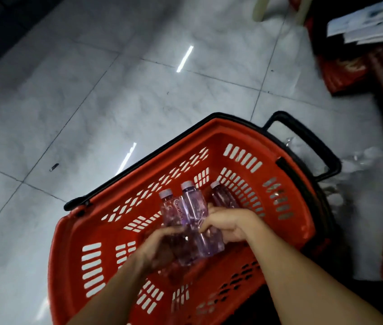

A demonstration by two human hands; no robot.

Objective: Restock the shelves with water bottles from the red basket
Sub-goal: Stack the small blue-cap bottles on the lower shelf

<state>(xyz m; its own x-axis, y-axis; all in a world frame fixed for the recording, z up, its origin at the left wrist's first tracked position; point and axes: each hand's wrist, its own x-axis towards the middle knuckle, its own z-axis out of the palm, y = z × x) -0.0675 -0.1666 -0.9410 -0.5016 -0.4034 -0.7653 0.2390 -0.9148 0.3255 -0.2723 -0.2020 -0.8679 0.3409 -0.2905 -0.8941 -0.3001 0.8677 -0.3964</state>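
Your left hand [160,247] and right hand [229,225] both curl their fingers around smooth see-through purple water bottles [194,214] (round caps, long thin bodies) inside the red basket [251,146], a hard plastic tub full of slots. The bottles point their caps away from your fingers, up toward the far wall.
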